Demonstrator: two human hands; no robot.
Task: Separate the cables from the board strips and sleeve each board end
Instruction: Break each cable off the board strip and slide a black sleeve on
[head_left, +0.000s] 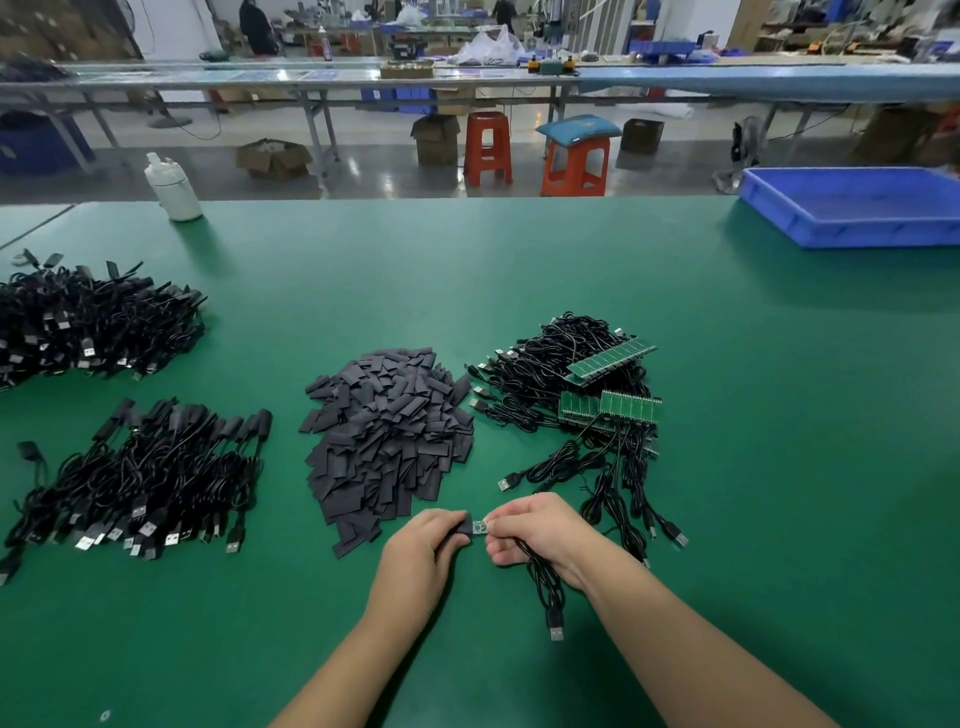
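Sleeving one board end, many to go

Lying left on the surface (675, 312), finished cables (145, 483) look sleeved. Centre, the left hand (421, 551) pinches a sleeve (464, 529) onto the board (480, 527) pinched by the right hand (535, 530). Right, board strips (613, 405) await separating.

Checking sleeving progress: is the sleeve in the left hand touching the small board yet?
Touching. The head view shows the black sleeve in the left hand meeting the end of the small green board, pinched by the right hand.
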